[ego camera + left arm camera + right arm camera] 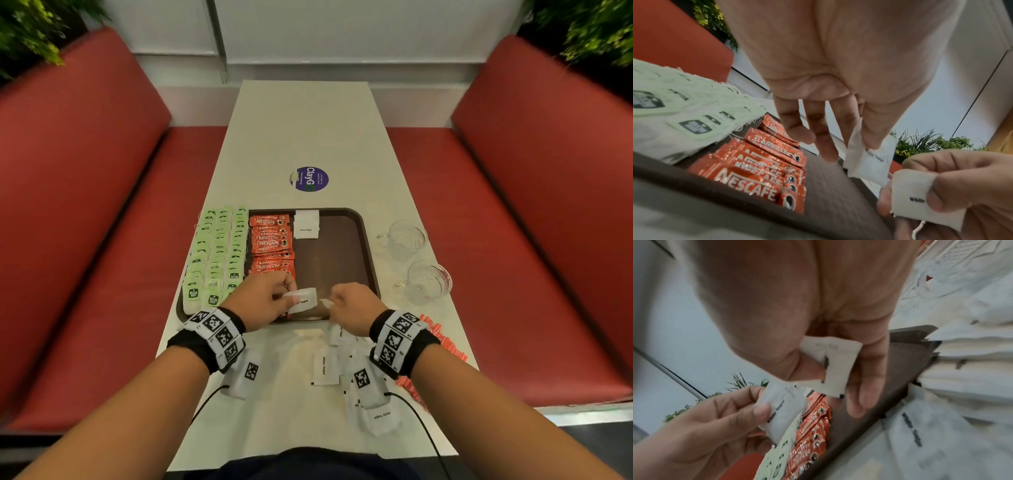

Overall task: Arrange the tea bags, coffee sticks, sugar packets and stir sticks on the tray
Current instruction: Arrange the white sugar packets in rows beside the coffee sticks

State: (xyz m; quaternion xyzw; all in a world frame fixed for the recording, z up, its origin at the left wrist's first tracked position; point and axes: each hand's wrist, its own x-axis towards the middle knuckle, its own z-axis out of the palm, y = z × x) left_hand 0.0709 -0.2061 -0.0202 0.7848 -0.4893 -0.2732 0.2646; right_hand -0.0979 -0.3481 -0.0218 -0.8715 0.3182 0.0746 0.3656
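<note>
The brown tray (342,270) holds rows of green tea bags (215,260) on its left, red coffee sticks (272,243) beside them, and a small pile of white sugar packets (306,224) at the back. Over the tray's near edge my left hand (289,296) pinches a sugar packet (303,300) (869,160). My right hand (334,301), close beside it, pinches another sugar packet (838,353) between thumb and fingers. Loose sugar packets (323,368) lie on the table under my wrists. Red stir sticks (442,339) lie at the near right.
Two clear glass cups (404,238) (428,279) stand on the table right of the tray. A round purple sticker (310,179) is beyond the tray. Red bench seats (85,240) flank the narrow table. The tray's right half shows bare brown surface.
</note>
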